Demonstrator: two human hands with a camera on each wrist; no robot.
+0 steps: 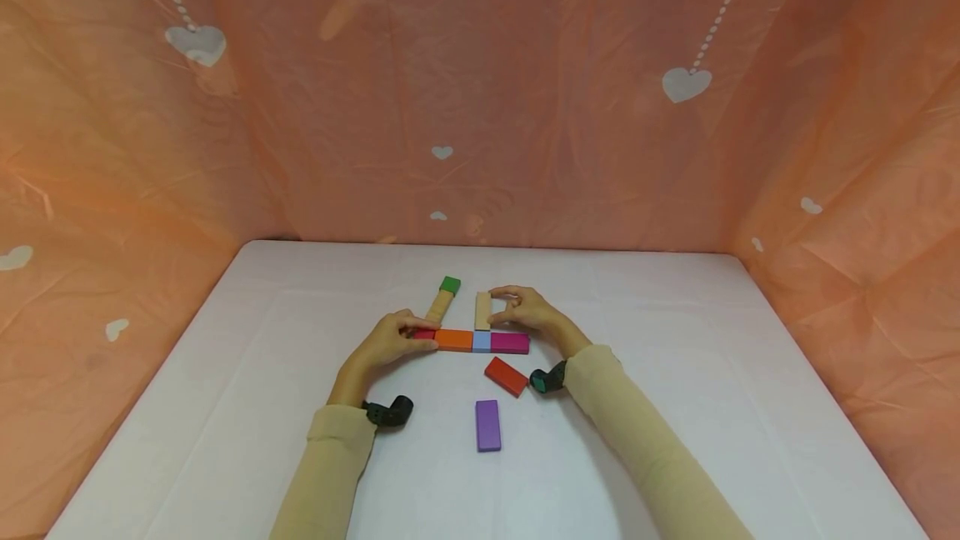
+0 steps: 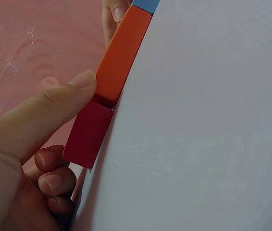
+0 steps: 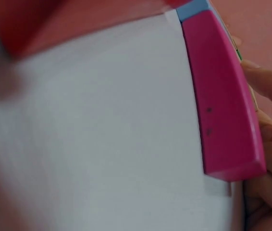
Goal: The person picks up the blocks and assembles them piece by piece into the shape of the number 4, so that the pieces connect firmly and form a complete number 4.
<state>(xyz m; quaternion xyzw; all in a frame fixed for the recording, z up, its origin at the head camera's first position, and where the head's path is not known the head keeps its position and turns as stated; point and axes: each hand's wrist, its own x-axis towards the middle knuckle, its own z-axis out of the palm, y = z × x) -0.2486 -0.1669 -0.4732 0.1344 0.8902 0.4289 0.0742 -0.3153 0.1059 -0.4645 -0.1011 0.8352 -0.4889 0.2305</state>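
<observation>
A row of flat wooden blocks lies across the white table: a small crimson block [image 2: 88, 134], an orange block [image 1: 453, 341], a small blue block [image 1: 482, 342] and a magenta block [image 1: 510, 343]. My left hand [image 1: 390, 338] pinches the crimson block at the row's left end, its thumb reaching the orange block's corner. Behind the row, a plain wood block [image 1: 483, 311] points away from me. Thumb and index finger of my right hand [image 1: 527, 308] hold this plain block by its right side and far corner. The right wrist view mostly hides that contact behind the magenta block.
Another plain wood block [image 1: 440, 306] slants away behind the left hand, with a green block [image 1: 450, 284] at its far end. A red block [image 1: 506, 377] lies askew in front of the row. Nearer to me is a purple block [image 1: 488, 426].
</observation>
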